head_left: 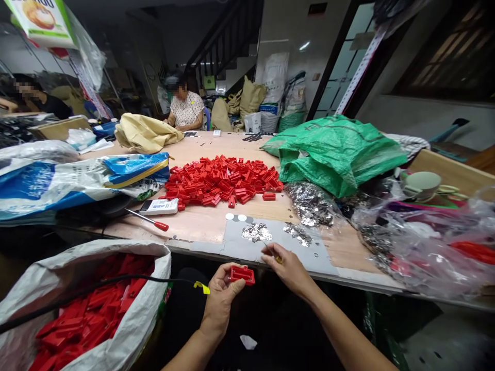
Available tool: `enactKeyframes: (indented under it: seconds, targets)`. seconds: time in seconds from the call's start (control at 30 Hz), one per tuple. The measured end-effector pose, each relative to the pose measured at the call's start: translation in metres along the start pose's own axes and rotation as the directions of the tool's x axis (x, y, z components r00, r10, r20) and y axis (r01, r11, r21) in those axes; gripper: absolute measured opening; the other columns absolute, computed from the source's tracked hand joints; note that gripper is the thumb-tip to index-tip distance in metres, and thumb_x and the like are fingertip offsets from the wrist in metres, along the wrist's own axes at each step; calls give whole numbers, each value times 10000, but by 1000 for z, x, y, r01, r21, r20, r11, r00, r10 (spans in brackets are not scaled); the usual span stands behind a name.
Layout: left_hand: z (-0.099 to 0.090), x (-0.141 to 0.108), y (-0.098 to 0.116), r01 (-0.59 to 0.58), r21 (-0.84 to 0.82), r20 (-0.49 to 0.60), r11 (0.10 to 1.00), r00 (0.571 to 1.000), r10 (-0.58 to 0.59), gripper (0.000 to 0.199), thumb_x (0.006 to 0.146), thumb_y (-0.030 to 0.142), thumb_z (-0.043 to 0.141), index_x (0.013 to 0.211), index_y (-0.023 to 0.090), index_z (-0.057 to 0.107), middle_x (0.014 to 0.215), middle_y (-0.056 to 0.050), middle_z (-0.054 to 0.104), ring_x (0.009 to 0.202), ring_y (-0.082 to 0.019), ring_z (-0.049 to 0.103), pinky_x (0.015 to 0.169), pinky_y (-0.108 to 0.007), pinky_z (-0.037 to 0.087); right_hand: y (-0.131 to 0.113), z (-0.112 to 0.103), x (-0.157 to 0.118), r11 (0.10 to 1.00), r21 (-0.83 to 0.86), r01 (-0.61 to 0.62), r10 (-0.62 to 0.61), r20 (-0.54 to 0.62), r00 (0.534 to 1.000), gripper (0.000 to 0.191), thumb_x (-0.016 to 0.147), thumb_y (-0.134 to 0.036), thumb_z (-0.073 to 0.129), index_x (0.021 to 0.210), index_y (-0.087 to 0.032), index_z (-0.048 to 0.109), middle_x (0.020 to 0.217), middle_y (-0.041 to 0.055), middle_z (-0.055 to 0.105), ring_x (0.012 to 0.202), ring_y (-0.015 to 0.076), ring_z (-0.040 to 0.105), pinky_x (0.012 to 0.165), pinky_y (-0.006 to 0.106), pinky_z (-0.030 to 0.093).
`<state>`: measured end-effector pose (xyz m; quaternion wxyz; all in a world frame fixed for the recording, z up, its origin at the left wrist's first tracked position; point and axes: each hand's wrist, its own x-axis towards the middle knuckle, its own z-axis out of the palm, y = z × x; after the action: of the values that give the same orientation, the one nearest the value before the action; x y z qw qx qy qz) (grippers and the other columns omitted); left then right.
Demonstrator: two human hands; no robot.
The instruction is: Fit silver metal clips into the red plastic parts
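Observation:
My left hand (pixel 222 293) is closed on a small red plastic case (pixel 242 275), an oblong open tray shape with its hollow side facing me, in front of the table edge. Just to the right, my right hand (pixel 284 265) is closed around a thin tool with a yellow part (pixel 278 259); its slim dark end points up and left, and its exact kind does not show. Beyond that hand, small shiny metal pieces (pixel 256 232) lie on a grey mat (pixel 235 245), with a second cluster of metal pieces (pixel 298 235) to the right.
A heap of red cases (pixel 224 180) covers the table's middle. An open white sack (pixel 160 263) of red cases stands at lower left. Bagged metal pieces (pixel 311 203) lie beside a green sack (pixel 336 149). A red-handled tool (pixel 160 225) lies left. Another person (pixel 186 111) sits across.

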<state>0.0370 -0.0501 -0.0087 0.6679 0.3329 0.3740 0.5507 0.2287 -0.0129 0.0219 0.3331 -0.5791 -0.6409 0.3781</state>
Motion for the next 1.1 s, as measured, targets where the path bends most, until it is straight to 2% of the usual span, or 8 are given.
enactKeyframes:
  seconds: [0.03, 0.1, 0.2, 0.37, 0.57, 0.7, 0.87, 1.1]
  targets:
    - [-1, 0, 0, 5, -5, -8, 1000, 1000, -5, 293, 705, 216, 748, 976, 176, 643, 969, -45, 728, 877, -158, 668, 845, -278, 505, 1, -3, 9, 988, -149, 39, -47, -47, 998, 133, 856, -347, 547, 869, -217, 573, 864, 19, 630, 790, 176, 568, 719, 295, 427]
    - [-4, 0, -1, 14, -6, -10, 1000, 1000, -14, 296, 695, 208, 755, 968, 172, 647, 962, -45, 729, 868, -155, 668, 835, -273, 508, 4, -5, 26, 926, -369, 78, -107, -59, 993, 99, 866, -260, 506, 903, -218, 588, 926, 35, 650, 850, 191, 589, 770, 309, 430]
    - [-6, -1, -3, 23, -1, -19, 1000, 1000, -23, 299, 679, 200, 764, 953, 166, 651, 951, -50, 731, 858, -159, 668, 823, -276, 511, 5, 0, 42, 853, -512, 105, -139, -29, 990, 148, 869, -200, 478, 955, -216, 597, 974, 50, 642, 869, 190, 598, 772, 296, 433]
    - [-9, 1, -6, 42, -7, -41, 999, 998, -42, 307, 663, 203, 773, 942, 164, 652, 957, -58, 733, 864, -172, 673, 817, -289, 517, 2, 7, 56, 842, -527, 112, -130, 2, 991, 129, 846, -174, 514, 915, -218, 614, 951, 45, 628, 855, 187, 594, 756, 290, 424]
    - [-11, 2, -8, 48, -30, -26, 998, 998, -48, 288, 683, 199, 767, 947, 177, 655, 958, -37, 734, 862, -142, 664, 816, -250, 508, 3, 0, 63, 863, -485, 141, -143, 34, 989, 76, 816, -174, 537, 825, -206, 605, 888, 35, 626, 823, 174, 584, 741, 272, 425]
    - [-11, 2, -9, 55, -35, -36, 998, 998, -56, 294, 679, 194, 771, 947, 171, 653, 944, -40, 734, 849, -143, 663, 812, -256, 508, 6, -7, 65, 884, -455, 108, -128, -14, 992, 77, 827, -236, 515, 824, -208, 587, 867, 27, 637, 818, 176, 589, 740, 275, 430]
    - [-11, 2, -9, 59, -32, -59, 998, 996, -61, 297, 673, 206, 776, 942, 165, 656, 918, -49, 733, 839, -156, 664, 809, -271, 507, 9, -18, 62, 891, -454, 26, -78, -97, 992, 115, 851, -285, 460, 822, -220, 550, 804, 14, 652, 746, 184, 601, 659, 274, 418]
    - [-9, -2, -7, 86, -24, -62, 996, 994, -88, 319, 669, 239, 783, 953, 162, 663, 922, -68, 735, 858, -185, 671, 822, -294, 504, 20, -26, 54, 854, -520, 6, -87, -132, 987, 105, 841, -203, 463, 878, -219, 561, 812, 29, 666, 753, 197, 606, 662, 284, 410]
